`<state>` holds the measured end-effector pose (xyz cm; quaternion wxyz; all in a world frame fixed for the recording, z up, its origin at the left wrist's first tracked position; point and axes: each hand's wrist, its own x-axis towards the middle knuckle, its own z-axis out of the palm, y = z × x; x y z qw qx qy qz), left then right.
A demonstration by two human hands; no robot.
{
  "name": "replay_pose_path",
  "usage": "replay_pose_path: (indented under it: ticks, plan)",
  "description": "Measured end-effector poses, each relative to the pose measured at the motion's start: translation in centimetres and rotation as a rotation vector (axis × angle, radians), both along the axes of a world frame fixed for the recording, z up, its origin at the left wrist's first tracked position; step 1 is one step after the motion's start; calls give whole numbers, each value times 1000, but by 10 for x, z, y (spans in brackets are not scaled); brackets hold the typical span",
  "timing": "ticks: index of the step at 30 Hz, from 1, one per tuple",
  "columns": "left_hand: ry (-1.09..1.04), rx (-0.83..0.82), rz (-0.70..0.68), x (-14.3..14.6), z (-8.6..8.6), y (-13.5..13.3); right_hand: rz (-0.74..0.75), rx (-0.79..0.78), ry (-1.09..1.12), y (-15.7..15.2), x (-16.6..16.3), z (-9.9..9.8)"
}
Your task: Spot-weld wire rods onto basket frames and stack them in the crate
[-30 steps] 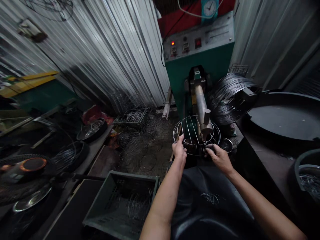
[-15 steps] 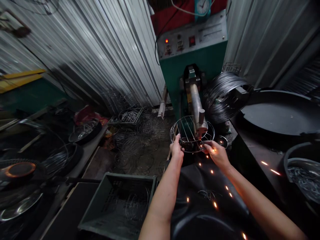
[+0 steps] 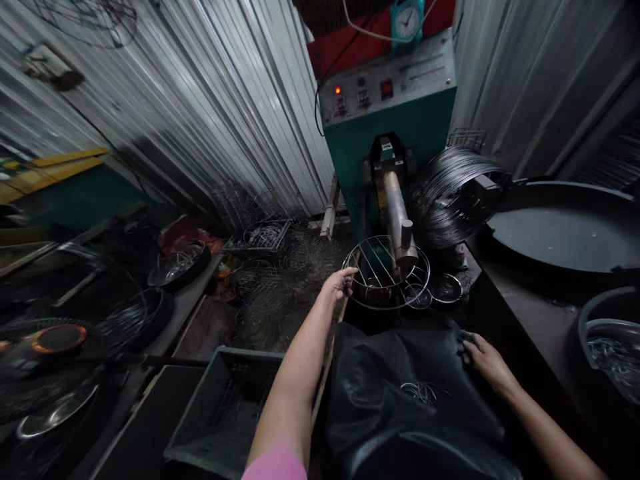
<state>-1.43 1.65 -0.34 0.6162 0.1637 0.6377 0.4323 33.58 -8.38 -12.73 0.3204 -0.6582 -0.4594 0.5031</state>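
- Your right hand [image 3: 481, 357] has left the front rim of the round wire rack [image 3: 384, 265], where it was half a second ago, and is now lower and farther right; the sparks are gone.
- Your left hand [image 3: 340, 285] has shifted a little outward along the rack, its forefinger stretched over the left rim and its other fingers curled; whether it grips the wire, you cannot tell.
- Your right fingers are bent at the edge of the black apron [image 3: 370, 373]; you cannot tell whether they pinch it.
- Between and ahead of your hands sits the rack: bright, thin silvery wire, two rings one above the other, short wires linking them, straight bars running side by side across the top.
- Over its right part, beyond your left forefinger, reaches the machine's metal arm [image 3: 396, 203].
- Nearer you, between your forearms, loose bits of wire [image 3: 423, 393] lie on the apron.
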Motion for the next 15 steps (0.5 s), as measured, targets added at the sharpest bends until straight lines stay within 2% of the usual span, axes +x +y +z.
replay_pose_path:
  ticks: [3,5,8,11,15]
  plan:
    - [-62,31,63,3,-4,-18,14,-42,97,-3,-4,12]
    - [-73,65,129,7,-3,-25,1,-13,202,-7,-11,28]
    - [-80,119,241,16,-1,-31,3,132,307,-9,-33,61]
    - [-96,161,325,24,1,-39,88,279,306,-2,-64,93]
    - [-90,267,422,35,2,-49,149,371,370,9,-94,115]
